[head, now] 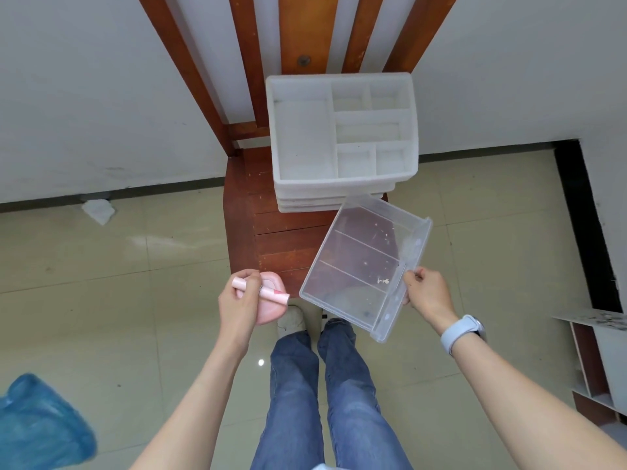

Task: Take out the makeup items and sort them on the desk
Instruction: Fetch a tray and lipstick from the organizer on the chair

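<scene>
1. Jeans and a shoe stand on glossy beige floor tiles.
2. Left hand grips a pink tube and a pink compact.
3. Wooden chair against a white wall carries a white organizer.
4. Right hand pinches a clear drawer, tilted over the seat.

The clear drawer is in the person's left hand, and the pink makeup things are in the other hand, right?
Not quite. The head view shows the clear drawer gripped by the right hand. The left hand holds the pink makeup things.
</scene>
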Action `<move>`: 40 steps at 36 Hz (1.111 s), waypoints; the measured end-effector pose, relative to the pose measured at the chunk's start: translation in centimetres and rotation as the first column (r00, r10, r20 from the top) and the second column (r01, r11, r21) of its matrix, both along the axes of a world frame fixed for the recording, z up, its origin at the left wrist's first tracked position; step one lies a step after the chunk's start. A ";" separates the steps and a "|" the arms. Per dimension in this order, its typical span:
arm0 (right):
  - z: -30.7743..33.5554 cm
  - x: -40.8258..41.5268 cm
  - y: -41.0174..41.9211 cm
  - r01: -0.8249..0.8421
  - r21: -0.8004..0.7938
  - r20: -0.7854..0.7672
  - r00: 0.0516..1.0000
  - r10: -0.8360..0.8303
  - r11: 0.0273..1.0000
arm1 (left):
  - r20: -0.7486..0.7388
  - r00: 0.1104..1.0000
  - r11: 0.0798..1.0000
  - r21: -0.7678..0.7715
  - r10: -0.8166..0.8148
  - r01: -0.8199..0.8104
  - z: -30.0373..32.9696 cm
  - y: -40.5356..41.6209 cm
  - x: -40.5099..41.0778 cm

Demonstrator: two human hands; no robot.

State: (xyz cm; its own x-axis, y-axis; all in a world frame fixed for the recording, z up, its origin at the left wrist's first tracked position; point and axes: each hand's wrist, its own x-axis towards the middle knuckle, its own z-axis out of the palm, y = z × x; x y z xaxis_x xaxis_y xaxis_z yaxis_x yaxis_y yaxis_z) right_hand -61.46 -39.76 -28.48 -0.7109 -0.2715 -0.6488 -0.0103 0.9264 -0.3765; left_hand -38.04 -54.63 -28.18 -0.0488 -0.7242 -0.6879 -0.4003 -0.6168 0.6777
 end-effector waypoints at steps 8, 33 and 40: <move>1.3 0.4 -2.0 -0.039 -0.061 -0.043 0.998 0.036 0.997 | 0.001 0.999 0.999 0.016 0.032 -0.032 0.2 0.3 0.1; 0.4 0.9 -11.2 0.544 -0.163 0.381 0.804 -0.457 0.823 | 0.019 1.000 0.999 0.046 0.018 -0.019 -0.3 -0.3 1.9; 1.2 2.6 -9.7 0.671 -0.117 0.443 0.695 -0.566 0.732 | 0.008 1.000 0.999 0.040 -0.007 0.007 -0.2 -0.8 1.7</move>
State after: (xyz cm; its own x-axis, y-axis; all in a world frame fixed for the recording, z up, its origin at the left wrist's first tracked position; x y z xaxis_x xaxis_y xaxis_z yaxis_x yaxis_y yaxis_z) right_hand -58.84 -49.51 -27.28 -0.5086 -0.0418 -0.8600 0.7120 0.5413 -0.4474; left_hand -36.31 -55.41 -28.40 -0.0481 -0.6957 -0.7167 -0.4105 -0.6404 0.6491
